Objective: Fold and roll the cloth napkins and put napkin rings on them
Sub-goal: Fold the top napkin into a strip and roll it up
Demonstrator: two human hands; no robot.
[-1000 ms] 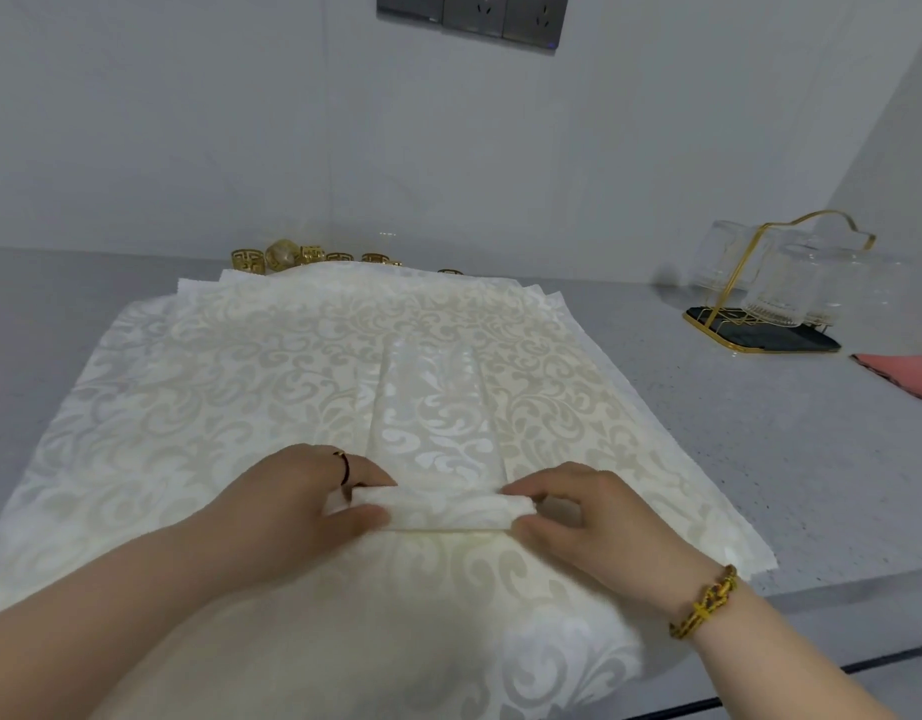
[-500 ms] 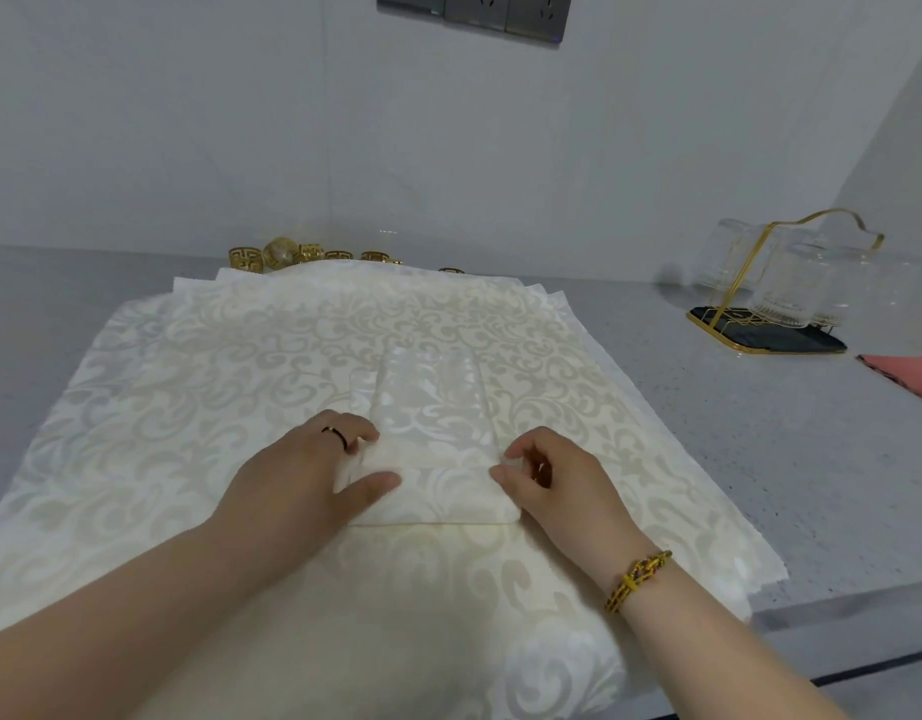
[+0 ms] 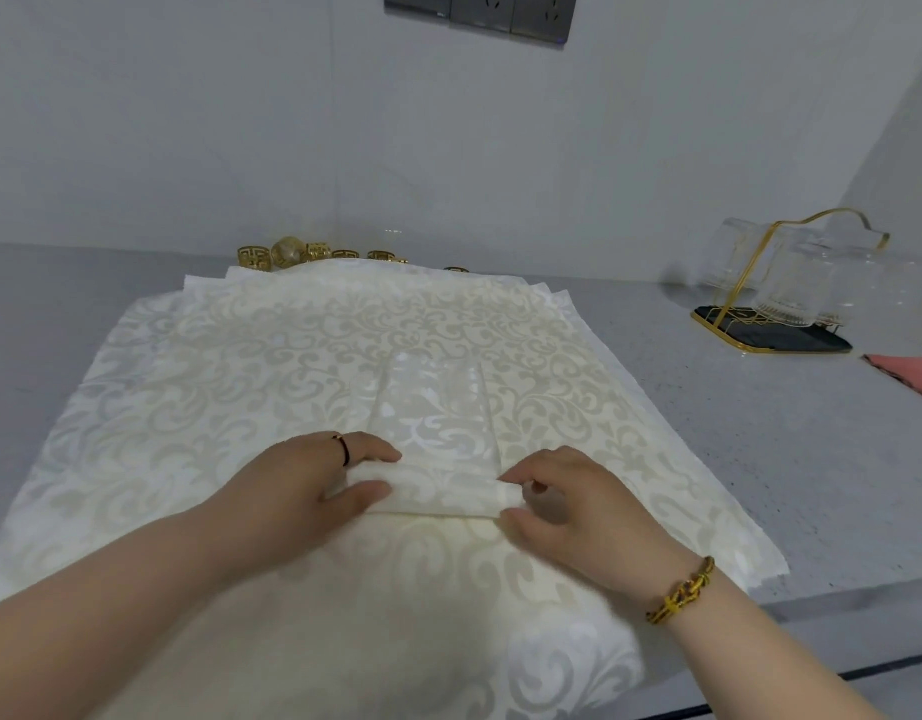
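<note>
Napkin (image 3: 438, 423) rolled further, left hand (image 3: 313, 480), right hand (image 3: 578, 506) pinching its ends; rings (image 3: 255, 257) behind

Single head-worn view, looking forward and down, close over napkin stack (image 3: 292, 356), wall behind

Left hand (image 3: 313, 480), right hand (image 3: 568, 506) pinch rolled end of folded napkin (image 3: 438, 433) atop napkin stack (image 3: 189, 387).

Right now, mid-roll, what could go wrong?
1. The left hand and right hand grip the roll only at its ends; the middle could slacken or roll skewed.
2. It lies on a stack of loose napkins; the top sheet might get dragged along.
3. The napkin rings sit behind the stack; reaching for one frees an end, so the roll may unwind.
</note>
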